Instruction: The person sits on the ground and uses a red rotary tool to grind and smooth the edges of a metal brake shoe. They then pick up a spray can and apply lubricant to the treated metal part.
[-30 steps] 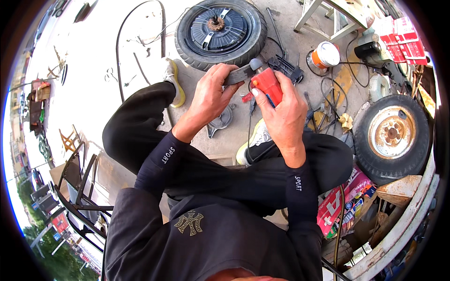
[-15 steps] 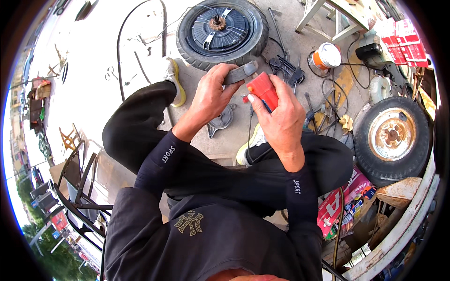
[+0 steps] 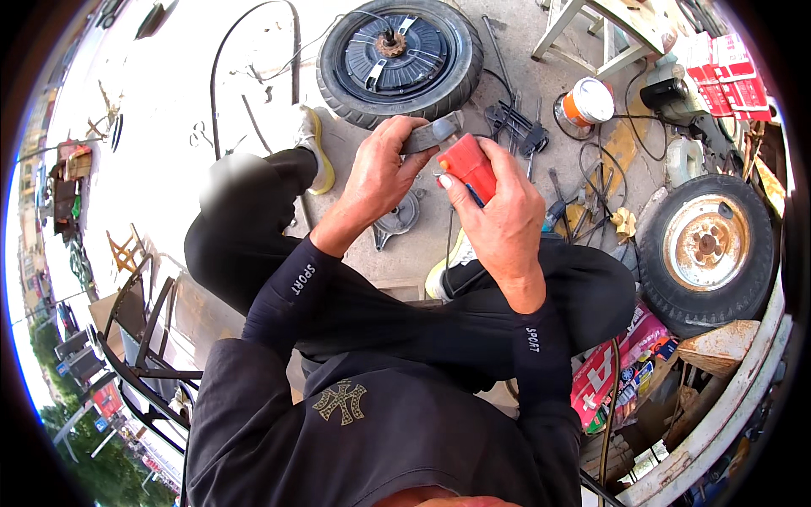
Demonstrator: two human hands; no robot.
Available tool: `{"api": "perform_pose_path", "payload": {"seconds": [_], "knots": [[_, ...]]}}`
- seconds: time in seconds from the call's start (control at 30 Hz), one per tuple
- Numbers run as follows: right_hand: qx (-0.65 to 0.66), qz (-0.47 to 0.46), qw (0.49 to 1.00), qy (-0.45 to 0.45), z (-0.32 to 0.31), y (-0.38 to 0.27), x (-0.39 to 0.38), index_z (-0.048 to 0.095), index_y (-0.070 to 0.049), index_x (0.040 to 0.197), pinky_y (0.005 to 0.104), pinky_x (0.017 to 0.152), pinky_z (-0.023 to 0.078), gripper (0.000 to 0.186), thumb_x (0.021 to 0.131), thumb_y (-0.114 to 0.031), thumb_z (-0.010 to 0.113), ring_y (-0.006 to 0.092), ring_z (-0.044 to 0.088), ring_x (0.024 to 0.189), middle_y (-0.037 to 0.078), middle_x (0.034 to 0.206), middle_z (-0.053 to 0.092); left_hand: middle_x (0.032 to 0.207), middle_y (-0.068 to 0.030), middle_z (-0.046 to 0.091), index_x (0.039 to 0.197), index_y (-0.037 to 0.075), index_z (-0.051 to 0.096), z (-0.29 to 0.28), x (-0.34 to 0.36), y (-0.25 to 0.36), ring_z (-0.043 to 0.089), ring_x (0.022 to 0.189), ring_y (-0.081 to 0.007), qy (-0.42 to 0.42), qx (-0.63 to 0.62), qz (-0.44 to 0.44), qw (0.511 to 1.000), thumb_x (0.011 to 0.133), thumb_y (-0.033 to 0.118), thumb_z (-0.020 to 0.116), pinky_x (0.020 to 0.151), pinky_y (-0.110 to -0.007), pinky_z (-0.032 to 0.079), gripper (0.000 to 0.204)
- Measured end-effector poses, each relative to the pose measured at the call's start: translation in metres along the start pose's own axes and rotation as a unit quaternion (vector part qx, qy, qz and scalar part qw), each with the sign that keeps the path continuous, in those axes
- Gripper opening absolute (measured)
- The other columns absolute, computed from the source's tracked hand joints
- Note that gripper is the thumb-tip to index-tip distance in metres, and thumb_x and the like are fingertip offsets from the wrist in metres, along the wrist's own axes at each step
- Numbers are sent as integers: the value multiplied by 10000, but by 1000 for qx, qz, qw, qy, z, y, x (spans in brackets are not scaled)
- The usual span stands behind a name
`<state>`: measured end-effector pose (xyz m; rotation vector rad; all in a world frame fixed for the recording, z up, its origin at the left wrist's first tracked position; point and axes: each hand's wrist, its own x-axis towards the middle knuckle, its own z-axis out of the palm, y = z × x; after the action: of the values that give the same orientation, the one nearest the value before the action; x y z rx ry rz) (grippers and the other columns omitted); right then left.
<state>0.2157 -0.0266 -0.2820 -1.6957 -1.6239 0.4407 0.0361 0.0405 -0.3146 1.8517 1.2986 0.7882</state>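
My left hand (image 3: 378,179) is closed on a grey, slightly curved strip-like piece (image 3: 431,135), which looks like a brake shoe with a rounded, lighter end. Closed round a red boxy handheld tool (image 3: 470,169) with a small orange button is my right hand (image 3: 509,221). The tool's upper end is close to the end of the grey piece; whether they touch I cannot tell. Below my hands, a round grey metal plate (image 3: 397,218) with a lug lies on the ground, partly behind my left wrist. A thin dark cord hangs beneath the tool.
Beyond my hands lies a hub-motor wheel (image 3: 397,55) with a tyre. At right are an orange-and-white can (image 3: 588,101), tangled cables, hand tools and a rusty-rimmed wheel (image 3: 706,241). A pale stool (image 3: 600,38) stands at the far right, a folding chair (image 3: 135,325) at left.
My right hand and the red tool have shifted slightly left and tilted a little. My left hand holds the grey piece almost unmoved.
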Motion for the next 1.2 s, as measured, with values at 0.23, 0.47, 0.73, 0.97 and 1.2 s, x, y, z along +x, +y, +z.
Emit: {"api": "perform_pose_path", "payload": {"seconds": [0.23, 0.47, 0.73, 0.97, 1.2], "knots": [[12, -9, 1000, -3, -5, -2, 1, 612, -19, 1276, 463, 794, 572, 540, 859, -277, 837, 407, 712, 955, 192, 1113, 712, 1008, -165, 671, 1176, 18, 658, 3, 1, -5, 663, 882, -339, 6, -6, 27, 1000, 873, 113, 789, 737, -412, 534, 343], [14, 29, 999, -13, -6, -2, 4, 626, -17, 1253, 472, 798, 567, 523, 861, -294, 834, 416, 710, 948, 202, 1088, 713, 992, -164, 666, 1171, 10, 656, 3, 3, -5, 660, 869, -334, 6, -15, 24, 1000, 884, 101, 780, 728, -404, 531, 326], [14, 18, 1000, -16, -3, -3, -1, 617, -18, 1272, 476, 773, 566, 541, 858, -291, 834, 414, 709, 916, 201, 1053, 711, 994, -180, 675, 1166, 2, 654, 4, 3, -7, 664, 860, -346, 7, -38, -4, 999, 874, 111, 800, 736, -416, 526, 344], [28, -11, 1000, 7, -2, 5, 1, 619, -22, 1257, 464, 775, 568, 516, 858, -265, 837, 401, 714, 920, 189, 1075, 710, 987, -180, 680, 1165, -1, 658, 3, 3, -6, 668, 856, -344, 1, -42, -11, 999, 882, 121, 798, 740, -408, 529, 339], [16, 20, 1000, -8, -4, 2, 0, 627, -23, 1260, 469, 784, 569, 529, 855, -288, 840, 404, 716, 940, 192, 1088, 716, 983, -179, 679, 1157, -4, 658, 3, 2, -7, 669, 856, -326, 11, -40, 3, 999, 884, 114, 796, 731, -401, 528, 328]]}}
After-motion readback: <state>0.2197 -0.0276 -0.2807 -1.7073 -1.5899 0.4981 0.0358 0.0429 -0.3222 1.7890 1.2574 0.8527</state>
